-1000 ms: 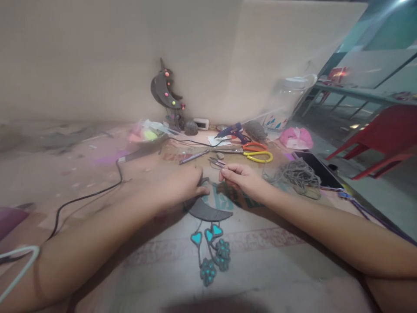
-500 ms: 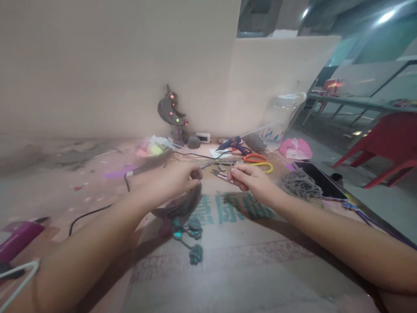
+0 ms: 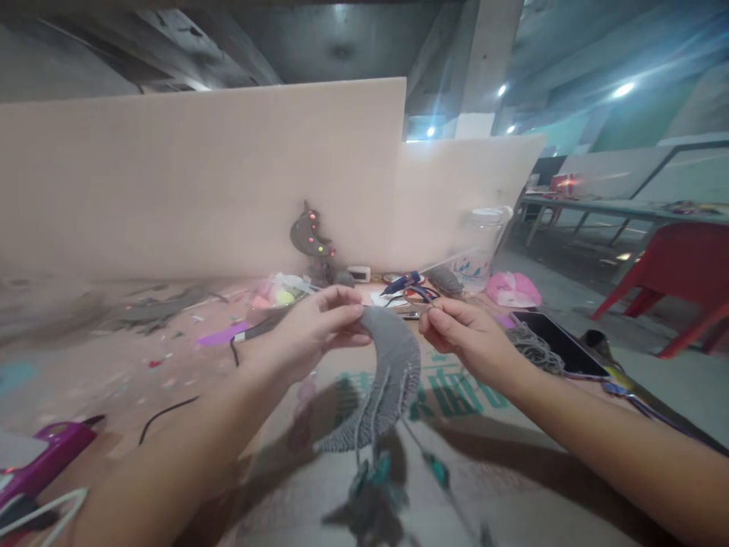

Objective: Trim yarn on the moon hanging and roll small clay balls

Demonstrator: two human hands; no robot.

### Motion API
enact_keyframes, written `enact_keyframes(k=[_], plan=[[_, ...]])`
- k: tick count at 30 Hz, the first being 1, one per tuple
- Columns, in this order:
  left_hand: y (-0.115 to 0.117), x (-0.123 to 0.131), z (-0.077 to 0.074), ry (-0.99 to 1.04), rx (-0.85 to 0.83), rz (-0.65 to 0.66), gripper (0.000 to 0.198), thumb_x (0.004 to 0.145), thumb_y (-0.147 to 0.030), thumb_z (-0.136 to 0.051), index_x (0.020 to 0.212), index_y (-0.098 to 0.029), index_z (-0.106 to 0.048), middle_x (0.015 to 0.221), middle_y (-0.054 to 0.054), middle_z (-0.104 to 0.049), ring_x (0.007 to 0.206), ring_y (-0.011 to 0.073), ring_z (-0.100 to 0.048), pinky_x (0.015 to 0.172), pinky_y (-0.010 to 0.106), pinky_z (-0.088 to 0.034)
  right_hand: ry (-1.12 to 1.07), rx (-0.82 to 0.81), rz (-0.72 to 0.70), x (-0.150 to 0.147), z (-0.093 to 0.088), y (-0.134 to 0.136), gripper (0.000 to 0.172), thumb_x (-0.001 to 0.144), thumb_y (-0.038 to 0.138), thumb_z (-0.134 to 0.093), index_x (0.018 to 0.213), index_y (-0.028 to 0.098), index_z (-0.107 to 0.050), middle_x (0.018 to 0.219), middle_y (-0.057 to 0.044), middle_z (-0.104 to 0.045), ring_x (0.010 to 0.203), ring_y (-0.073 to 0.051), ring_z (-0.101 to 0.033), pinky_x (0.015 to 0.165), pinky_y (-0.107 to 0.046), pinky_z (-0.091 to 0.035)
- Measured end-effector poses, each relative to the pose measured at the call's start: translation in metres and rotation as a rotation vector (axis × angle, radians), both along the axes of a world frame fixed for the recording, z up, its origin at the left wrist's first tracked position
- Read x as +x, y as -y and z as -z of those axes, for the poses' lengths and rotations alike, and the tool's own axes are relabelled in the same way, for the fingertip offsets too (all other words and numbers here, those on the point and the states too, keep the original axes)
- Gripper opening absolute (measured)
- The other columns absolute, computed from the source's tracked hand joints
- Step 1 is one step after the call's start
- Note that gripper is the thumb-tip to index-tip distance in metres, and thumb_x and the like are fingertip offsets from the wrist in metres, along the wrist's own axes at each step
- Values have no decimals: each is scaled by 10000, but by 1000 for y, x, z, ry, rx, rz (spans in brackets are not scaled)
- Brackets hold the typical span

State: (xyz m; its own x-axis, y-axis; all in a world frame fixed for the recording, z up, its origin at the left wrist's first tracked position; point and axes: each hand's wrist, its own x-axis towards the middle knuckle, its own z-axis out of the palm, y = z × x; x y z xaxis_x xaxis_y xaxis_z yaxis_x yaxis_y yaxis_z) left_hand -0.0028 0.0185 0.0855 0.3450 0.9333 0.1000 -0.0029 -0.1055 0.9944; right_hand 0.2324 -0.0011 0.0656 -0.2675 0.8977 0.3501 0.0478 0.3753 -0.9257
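My left hand [image 3: 327,327] pinches the upper tip of a grey yarn-wrapped crescent moon [image 3: 392,361] between thumb and fingers. The crescent hangs upright above the cardboard. Grey cords dangle from it, with blurred dark-and-teal ornaments [image 3: 373,494] at their ends and a teal bead [image 3: 438,469] on one cord. Just right of the crescent's top, my right hand [image 3: 452,327] is closed in a pinch. What its fingertips hold is too small to make out. A blue glue gun [image 3: 403,282] lies behind the hands.
A second dark crescent with coloured balls [image 3: 310,234] stands by the partition [image 3: 199,182]. On the right are a clear jar [image 3: 478,247], a pink bag [image 3: 514,290], a bundle of grey yarn [image 3: 535,349] and a dark tablet [image 3: 555,346]. A purple tool [image 3: 54,456] lies at left.
The grey crescent, low under my left hand before, is now raised with its cords hanging. The small snips at my right hand no longer show clearly. The view has tilted up.
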Motion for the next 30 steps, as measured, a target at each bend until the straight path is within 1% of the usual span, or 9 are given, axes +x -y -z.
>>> enact_keyframes(k=[5, 8, 11, 14, 17, 20, 25, 28, 30], plan=[[-9, 24, 75, -293, -26, -22, 126, 859, -278, -574, 836, -180, -499, 718, 25, -638, 674, 164, -677, 668, 312, -568, 25, -18, -4, 1, 6, -8, 451, 837, 615, -636, 751, 173, -604, 542, 46, -425, 492, -91, -343, 475, -241, -235], [-13, 20, 98, -372, 74, -62, 126, 824, -274, -625, 891, -180, -576, 793, 27, -648, 766, 180, -652, 727, 314, -527, 104, -76, -50, -3, 20, -12, 462, 844, 617, -624, 750, 165, -607, 542, 48, -428, 496, -87, -353, 477, -236, -225], [-16, 6, 94, -666, 333, 3, 146, 849, -320, -596, 906, -195, -646, 825, 38, -683, 808, 214, -650, 756, 339, -507, 181, -142, -91, -9, 34, -14, 496, 842, 649, -599, 758, 160, -611, 538, 52, -429, 497, -85, -351, 479, -234, -229], [-20, -4, 80, -849, 454, 33, 217, 850, -328, -594, 972, -172, -683, 989, 101, -729, 953, 267, -667, 858, 392, -506, 243, -211, -119, -15, 47, -15, 528, 831, 684, -574, 766, 162, -610, 525, 54, -429, 486, -87, -353, 477, -234, -237], [-26, -7, 69, -688, 373, 10, 415, 877, -338, -558, 1246, -155, -606, 1263, 140, -665, 1059, 257, -663, 906, 391, -519, 280, -257, -119, -19, 58, -18, 528, 830, 687, -563, 770, 164, -612, 521, 54, -434, 474, -89, -357, 473, -237, -236], [-30, -7, 64, -444, 247, 142, 518, 876, -279, -507, 1386, -190, -505, 1323, 123, -634, 1026, 213, -685, 848, 345, -553, 294, -270, -110, -22, 62, -22, 514, 839, 673, -552, 763, 167, -611, 514, 55, -435, 464, -87, -353, 468, -237, -233], [-31, -13, 63, -516, 321, 239, 467, 904, -369, -551, 1350, -233, -573, 1362, 99, -619, 1092, 229, -651, 936, 366, -519, 365, -314, -167, -29, 58, -26, 437, 868, 588, -558, 756, 170, -618, 497, 44, -480, 453, -93, -394, 460, -233, -279], [-33, -18, 66, -456, 253, 321, 562, 926, -375, -553, 1466, -261, -446, 1337, 92, -637, 1018, 197, -682, 882, 333, -539, 420, -315, -176, -34, 56, -31, 389, 896, 521, -545, 756, 166, -623, 494, 42, -495, 463, -95, -424, 483, -233, -322], [-35, -19, 69, -449, 332, 354, 616, 884, -306, -622, 1472, -290, -439, 1425, 81, -573, 1143, 207, -639, 949, 337, -516, 430, -321, -168, -38, 57, -36, 378, 902, 497, -540, 753, 161, -627, 486, 44, -493, 451, -91, -413, 488, -236, -320]])
